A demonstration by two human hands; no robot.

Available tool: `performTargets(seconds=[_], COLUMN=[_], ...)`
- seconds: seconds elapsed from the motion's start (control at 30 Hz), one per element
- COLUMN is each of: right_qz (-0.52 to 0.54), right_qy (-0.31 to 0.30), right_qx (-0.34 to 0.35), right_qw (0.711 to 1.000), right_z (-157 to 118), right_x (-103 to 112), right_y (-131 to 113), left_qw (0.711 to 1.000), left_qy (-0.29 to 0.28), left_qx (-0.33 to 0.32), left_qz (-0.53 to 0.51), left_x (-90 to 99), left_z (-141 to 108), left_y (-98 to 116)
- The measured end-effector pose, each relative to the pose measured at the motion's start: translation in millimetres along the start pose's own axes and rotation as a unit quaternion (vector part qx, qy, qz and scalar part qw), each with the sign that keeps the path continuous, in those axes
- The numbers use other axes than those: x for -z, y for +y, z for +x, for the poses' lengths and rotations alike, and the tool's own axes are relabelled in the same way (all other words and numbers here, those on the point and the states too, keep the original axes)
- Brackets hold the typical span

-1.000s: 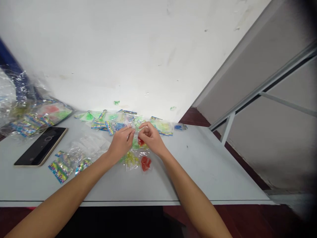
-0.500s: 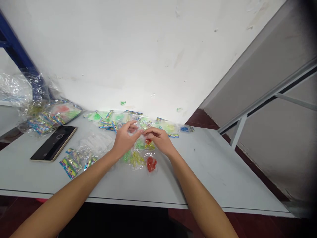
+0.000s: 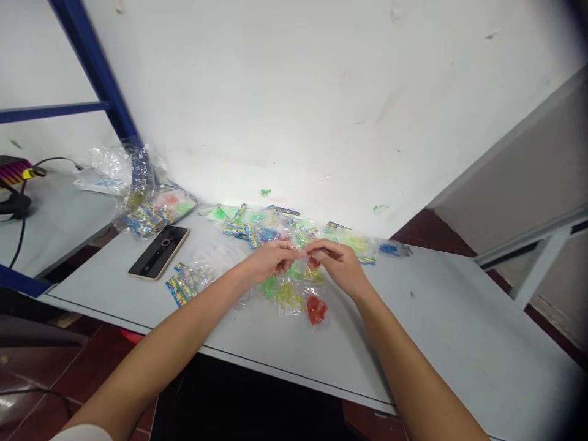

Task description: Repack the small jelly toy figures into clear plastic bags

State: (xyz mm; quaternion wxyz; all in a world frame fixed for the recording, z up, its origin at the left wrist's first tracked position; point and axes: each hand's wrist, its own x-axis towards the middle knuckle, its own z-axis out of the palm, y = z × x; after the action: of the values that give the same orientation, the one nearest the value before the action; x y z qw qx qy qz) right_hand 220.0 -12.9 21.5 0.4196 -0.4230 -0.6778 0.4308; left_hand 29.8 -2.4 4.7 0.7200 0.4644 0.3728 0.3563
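My left hand point(image 3: 275, 256) and my right hand point(image 3: 336, 260) meet over the small bags, fingertips pinched close together. Whatever lies between the fingers is too small to make out. Just below them on the table are clear bags with yellow pieces point(image 3: 288, 296), green pieces point(image 3: 269, 286) and red pieces point(image 3: 316, 309). Behind the hands runs a row of clear bags with colourful printed strips, among them a bag with blue contents point(image 3: 388, 248) at the right end. Left of my left hand lies a heap of clear plastic bags point(image 3: 206, 260), beside printed strips point(image 3: 180, 285).
A phone point(image 3: 160, 252) lies on the grey table point(image 3: 257, 331), left of the bags. Larger crinkled plastic and printed packets point(image 3: 149, 217) sit at the back left, by a blue metal frame point(image 3: 98, 73). A white panel point(image 3: 275, 110) stands behind the table.
The view has turned left, so the table appears shifted right. My left hand's fingers, more spread before, are now drawn together at my right hand's fingertips.
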Motion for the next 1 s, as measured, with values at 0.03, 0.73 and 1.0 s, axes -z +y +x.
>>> performTargets(seconds=[0.03,0.73,1.0], right_qz=[-0.002,-0.067,-0.051], right_qy=[0.0,0.036,0.041], right_qx=[-0.003,-0.011,0.002], right_qw=[1.0,0.997,0.998], right_z=[0,-2,-1], right_x=[0,-11,-10], right_y=[0,3,8], left_qw=[1.0,0.98,0.969], left_qy=[0.003,0.129,0.13], left_qx=[0.0,-0.046,-0.056], left_qz=[0.0,-0.147,-0.204], left_x=[-0.4,6.7,0.4], left_z=[0,7,6], left_y=[0,-3,1])
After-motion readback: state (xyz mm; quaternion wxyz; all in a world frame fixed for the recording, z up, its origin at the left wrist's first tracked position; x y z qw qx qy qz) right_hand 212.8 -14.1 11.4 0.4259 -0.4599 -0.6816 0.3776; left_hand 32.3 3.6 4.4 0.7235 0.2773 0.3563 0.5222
